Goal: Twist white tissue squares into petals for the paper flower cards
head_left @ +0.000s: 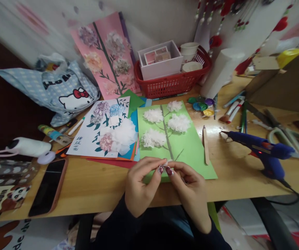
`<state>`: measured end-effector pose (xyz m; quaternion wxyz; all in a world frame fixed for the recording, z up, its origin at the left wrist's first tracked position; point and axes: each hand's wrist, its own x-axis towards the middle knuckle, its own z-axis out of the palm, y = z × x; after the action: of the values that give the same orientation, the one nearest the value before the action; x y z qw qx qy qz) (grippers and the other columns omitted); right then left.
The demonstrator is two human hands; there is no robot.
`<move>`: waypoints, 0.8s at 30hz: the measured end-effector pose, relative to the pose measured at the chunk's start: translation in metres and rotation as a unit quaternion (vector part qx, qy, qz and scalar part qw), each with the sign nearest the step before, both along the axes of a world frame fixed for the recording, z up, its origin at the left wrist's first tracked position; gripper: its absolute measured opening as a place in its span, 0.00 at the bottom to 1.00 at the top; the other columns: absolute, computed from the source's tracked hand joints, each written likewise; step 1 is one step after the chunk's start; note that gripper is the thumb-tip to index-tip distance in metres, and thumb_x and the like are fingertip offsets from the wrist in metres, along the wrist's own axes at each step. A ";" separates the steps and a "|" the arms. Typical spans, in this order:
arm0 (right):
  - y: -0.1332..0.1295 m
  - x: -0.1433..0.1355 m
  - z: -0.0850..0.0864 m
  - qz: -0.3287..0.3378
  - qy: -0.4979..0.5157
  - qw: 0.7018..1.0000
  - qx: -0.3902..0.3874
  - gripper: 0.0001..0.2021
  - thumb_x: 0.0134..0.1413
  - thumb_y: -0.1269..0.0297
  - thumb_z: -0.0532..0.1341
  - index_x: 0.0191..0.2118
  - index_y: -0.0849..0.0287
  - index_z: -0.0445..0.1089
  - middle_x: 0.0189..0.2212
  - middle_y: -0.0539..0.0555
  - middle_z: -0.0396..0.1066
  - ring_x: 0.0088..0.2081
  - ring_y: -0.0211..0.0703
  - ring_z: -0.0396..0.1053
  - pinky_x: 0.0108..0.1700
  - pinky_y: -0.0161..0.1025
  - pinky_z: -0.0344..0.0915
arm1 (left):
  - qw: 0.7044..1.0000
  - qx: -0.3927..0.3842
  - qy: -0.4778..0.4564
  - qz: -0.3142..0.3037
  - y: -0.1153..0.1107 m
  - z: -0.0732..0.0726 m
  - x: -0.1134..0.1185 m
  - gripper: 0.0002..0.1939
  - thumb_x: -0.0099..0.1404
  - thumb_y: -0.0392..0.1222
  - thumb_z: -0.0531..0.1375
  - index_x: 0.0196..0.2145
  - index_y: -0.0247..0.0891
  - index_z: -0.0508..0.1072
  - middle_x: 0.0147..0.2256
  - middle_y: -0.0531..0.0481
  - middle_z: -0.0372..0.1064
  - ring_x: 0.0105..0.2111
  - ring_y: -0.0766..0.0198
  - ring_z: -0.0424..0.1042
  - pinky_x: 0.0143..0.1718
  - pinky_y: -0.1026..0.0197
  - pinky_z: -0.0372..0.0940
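Observation:
My left hand (144, 184) and my right hand (191, 191) meet at the near edge of the green card (191, 152). Between their pinched thumbs and forefingers is a small white piece of thin material (166, 164), mostly covered by the fingertips. On the card, white ruffled flowers (179, 123) sit along a painted grey-green stem (166, 135). A pile of white thin round pieces (124, 136) lies to the left, on a white card (86, 139) with purple, blue and pink flowers. A wooden stick (206, 146) rests on the green card's right edge.
A blue glue gun (264, 149) with a lit red light lies at right, near scissors (290, 135). Paint pots (201, 104) and a red basket (165, 86) stand behind. At left are a phone (49, 187), a thread spool (33, 147) and a checked bag (66, 90).

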<state>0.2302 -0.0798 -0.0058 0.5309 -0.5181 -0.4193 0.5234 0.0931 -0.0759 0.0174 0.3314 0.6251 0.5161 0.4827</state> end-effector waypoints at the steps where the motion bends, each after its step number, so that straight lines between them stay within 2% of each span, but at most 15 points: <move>1: 0.000 0.000 0.001 -0.007 -0.003 1.000 -0.002 0.06 0.54 0.61 0.67 0.33 0.58 0.79 0.15 0.47 0.62 0.22 0.39 0.61 0.22 0.33 0.59 | 1.000 0.013 0.015 0.000 0.000 0.000 0.001 0.13 0.66 0.31 0.59 0.43 0.40 0.83 0.40 0.45 0.80 0.40 0.59 0.79 0.43 0.61 0.74; 6: 0.000 -0.001 0.000 -0.014 0.005 1.000 -0.009 0.07 0.54 0.61 0.66 0.34 0.59 0.78 0.18 0.48 0.63 0.22 0.39 0.60 0.23 0.34 0.57 | 0.998 0.041 0.040 0.004 0.000 0.001 0.004 0.15 0.65 0.29 0.59 0.44 0.39 0.82 0.40 0.44 0.80 0.40 0.60 0.79 0.43 0.62 0.74; 12: 0.000 0.002 -0.001 0.010 -0.004 1.000 -0.010 0.08 0.57 0.60 0.65 0.36 0.59 0.78 0.17 0.46 0.59 0.22 0.37 0.56 0.23 0.34 0.55 | 0.999 -0.028 -0.011 0.013 -0.001 -0.003 0.004 0.12 0.65 0.32 0.61 0.43 0.40 0.83 0.41 0.45 0.80 0.42 0.60 0.79 0.44 0.63 0.74; 18: -0.002 0.001 0.000 0.041 -0.045 0.998 0.018 0.10 0.59 0.59 0.63 0.34 0.60 0.78 0.16 0.44 0.53 0.19 0.35 0.49 0.22 0.34 0.48 | 0.993 -0.088 -0.063 0.037 0.004 -0.001 0.006 0.05 0.62 0.37 0.65 0.34 0.38 0.83 0.35 0.46 0.80 0.35 0.61 0.80 0.36 0.65 0.75; 24: -0.004 -0.001 -0.005 0.062 -0.038 0.997 0.023 0.10 0.61 0.59 0.62 0.36 0.61 0.76 0.17 0.42 0.49 0.19 0.34 0.46 0.22 0.34 0.44 | 0.985 -0.116 -0.100 0.074 0.006 -0.003 0.001 0.06 0.64 0.41 0.64 0.30 0.38 0.79 0.31 0.47 0.80 0.32 0.62 0.79 0.34 0.65 0.74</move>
<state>0.2292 -0.0837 -0.0110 0.4928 -0.4982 -0.4827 0.5254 0.0944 -0.0700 0.0141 0.4149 0.4907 0.5781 0.5029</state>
